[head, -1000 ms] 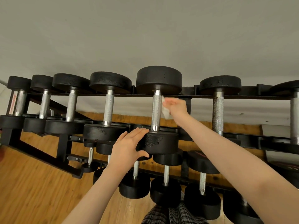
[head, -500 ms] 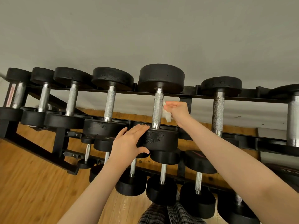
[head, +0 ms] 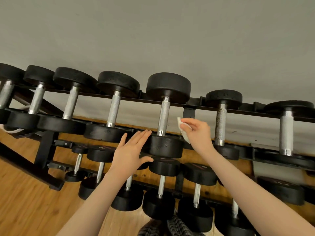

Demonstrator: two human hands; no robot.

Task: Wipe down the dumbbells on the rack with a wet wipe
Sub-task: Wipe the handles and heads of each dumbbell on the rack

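The right hand (head: 197, 133), still pinching the wipe (head: 183, 129), has come off the handle (head: 164, 116) and now hangs just beside it; the left hand (head: 131, 150) has slackened, fingers straight, barely touching the near head (head: 166, 146). That handle looks done, so the next dumbbell is likely due. The dumbbell sits on the rack (head: 189, 109), top tier: knurled steel bar, scuffed black heads.

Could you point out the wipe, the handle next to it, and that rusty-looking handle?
Wipe (head: 181, 123): head view, upper white fold.
Handle (head: 164, 116): head view, mid knurled bar.
Rusty handle (head: 220, 124): head view, speckled bar's middle.
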